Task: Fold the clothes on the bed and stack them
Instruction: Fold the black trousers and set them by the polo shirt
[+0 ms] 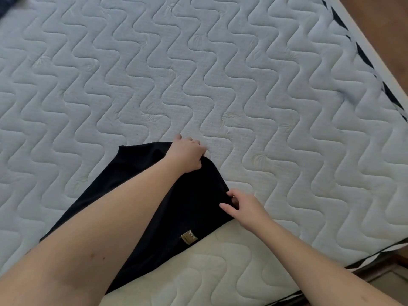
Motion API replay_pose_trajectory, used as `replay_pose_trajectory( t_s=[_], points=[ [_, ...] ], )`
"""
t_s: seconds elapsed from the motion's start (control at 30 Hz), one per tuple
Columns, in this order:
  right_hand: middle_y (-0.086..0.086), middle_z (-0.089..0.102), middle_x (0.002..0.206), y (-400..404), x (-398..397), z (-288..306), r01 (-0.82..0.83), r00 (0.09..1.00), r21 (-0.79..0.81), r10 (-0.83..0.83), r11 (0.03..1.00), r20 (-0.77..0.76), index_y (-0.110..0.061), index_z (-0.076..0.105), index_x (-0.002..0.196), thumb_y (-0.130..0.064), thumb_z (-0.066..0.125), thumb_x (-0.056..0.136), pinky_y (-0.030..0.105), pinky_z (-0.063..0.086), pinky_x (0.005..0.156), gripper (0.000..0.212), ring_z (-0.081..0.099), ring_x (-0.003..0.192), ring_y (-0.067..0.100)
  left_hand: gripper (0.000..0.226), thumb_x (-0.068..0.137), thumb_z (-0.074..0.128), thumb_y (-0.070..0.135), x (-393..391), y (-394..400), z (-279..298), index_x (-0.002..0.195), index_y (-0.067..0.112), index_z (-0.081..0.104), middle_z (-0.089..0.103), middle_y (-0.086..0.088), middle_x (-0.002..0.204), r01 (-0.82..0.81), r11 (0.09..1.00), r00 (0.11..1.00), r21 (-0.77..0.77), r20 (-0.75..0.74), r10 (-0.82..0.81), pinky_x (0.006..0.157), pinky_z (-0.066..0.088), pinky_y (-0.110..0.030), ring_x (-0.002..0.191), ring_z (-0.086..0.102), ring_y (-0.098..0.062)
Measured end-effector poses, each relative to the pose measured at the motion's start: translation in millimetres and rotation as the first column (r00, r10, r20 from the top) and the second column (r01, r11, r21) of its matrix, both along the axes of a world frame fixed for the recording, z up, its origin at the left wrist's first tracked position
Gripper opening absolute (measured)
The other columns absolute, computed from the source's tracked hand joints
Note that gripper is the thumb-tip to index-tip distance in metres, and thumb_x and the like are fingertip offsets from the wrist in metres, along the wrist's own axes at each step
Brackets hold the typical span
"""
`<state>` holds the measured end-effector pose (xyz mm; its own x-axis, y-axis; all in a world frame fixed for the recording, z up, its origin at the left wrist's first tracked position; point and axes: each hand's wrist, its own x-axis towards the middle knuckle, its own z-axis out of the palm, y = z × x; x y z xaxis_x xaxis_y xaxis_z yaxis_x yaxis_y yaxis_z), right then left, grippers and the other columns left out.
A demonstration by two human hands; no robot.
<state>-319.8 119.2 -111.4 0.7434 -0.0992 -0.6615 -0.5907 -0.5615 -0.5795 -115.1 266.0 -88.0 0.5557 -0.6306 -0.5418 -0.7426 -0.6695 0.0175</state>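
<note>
A black garment (187, 208) lies near the front edge of the mattress (242, 74), towards its front-left part, with its lower portion draped over the front edge. It is partly hidden by the left forearm that crosses over it.

The left hand (187, 153) sits at the garment's far right corner, fingers curled and gripping the cloth there. The right hand (245, 206) is at the garment's right edge, closer to the front of the mattress; its thumb and fingers pinch the hem, with the forefinger stretched out over the fabric.

As a judgement, the task is at an early or middle stage for this piece: the garment looks spread or half doubled, and both hands hold 1 side as if to carry it across or square it up. I cannot tell how many folds it already has. No finished stack shows anywhere on the mattress. At the far left corner a scrap of dark blue fabric (6, 5) enters the view; it may be another item waiting, but too little shows to say. So folding this piece, stacking it and handling any others appear to remain.

A small tan label (189, 237) sits on the garment near the front edge. It carries dark print, but the letters are too small and blurred to read. No other writing is visible.
</note>
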Motion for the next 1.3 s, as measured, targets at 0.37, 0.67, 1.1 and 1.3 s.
replay_pose_trajectory(
  t_s=[0.37, 0.67, 1.1, 1.3],
  points=[
    [-0.003, 0.069, 0.111, -6, -15, 3, -0.114, 0.993, -0.141, 0.115, 0.983, 0.001, -0.025, 0.063, 0.122, -0.046, 0.065, 0.088, 0.029, 0.041, 0.094, 0.040, 0.062, 0.106, 0.016, 0.019, 0.086, 0.054, 0.008, 44, -18, 17, 0.087, 0.027, 0.057, 0.064, 0.002, 0.099, 0.084, 0.973, 0.990, 0.214, 0.090, -0.105, 0.107, 0.024, -0.052, 0.102, 0.056, -0.023],
    [-0.020, 0.061, 0.115, 5, -26, 4, -0.172, 0.981, -0.287, 0.192, 0.942, 0.040, -0.034, 0.066, 0.112, -0.056, 0.058, 0.088, 0.027, 0.016, 0.092, 0.034, 0.046, 0.118, 0.006, 0.046, 0.089, 0.059, 0.031, 81, -60, 27, 0.132, 0.016, 0.052, 0.050, -0.009, 0.138, 0.083, 0.734, 0.997, 0.675, -0.061, -0.057, 0.113, 0.023, -0.062, 0.130, 0.046, -0.035],
    [-0.017, 0.060, 0.079, 2, -23, 10, 0.091, 0.995, -0.192, -0.095, 0.977, -0.014, -0.030, 0.062, 0.098, -0.050, 0.048, 0.097, 0.034, 0.041, 0.089, 0.025, 0.063, 0.091, 0.012, 0.041, 0.095, 0.052, 0.047, 85, -18, 23, 0.127, 0.023, 0.053, 0.055, -0.002, 0.122, -0.261, 0.959, 0.932, 0.109, -0.231, 0.280, 0.096, 0.046, -0.046, 0.109, 0.054, -0.027],
    [-0.013, 0.057, 0.087, 9, -15, 11, 0.079, 0.994, -0.099, -0.086, 0.992, -0.073, -0.028, 0.062, 0.115, -0.062, 0.055, 0.088, 0.028, 0.044, 0.079, 0.044, 0.059, 0.089, 0.012, 0.040, 0.075, 0.079, 0.043, 84, 25, 11, 0.109, 0.035, 0.059, 0.060, 0.009, 0.107, -0.332, 0.942, 0.868, 0.042, -0.378, 0.323, 0.085, 0.048, -0.036, 0.098, 0.055, -0.017]
  ],
)
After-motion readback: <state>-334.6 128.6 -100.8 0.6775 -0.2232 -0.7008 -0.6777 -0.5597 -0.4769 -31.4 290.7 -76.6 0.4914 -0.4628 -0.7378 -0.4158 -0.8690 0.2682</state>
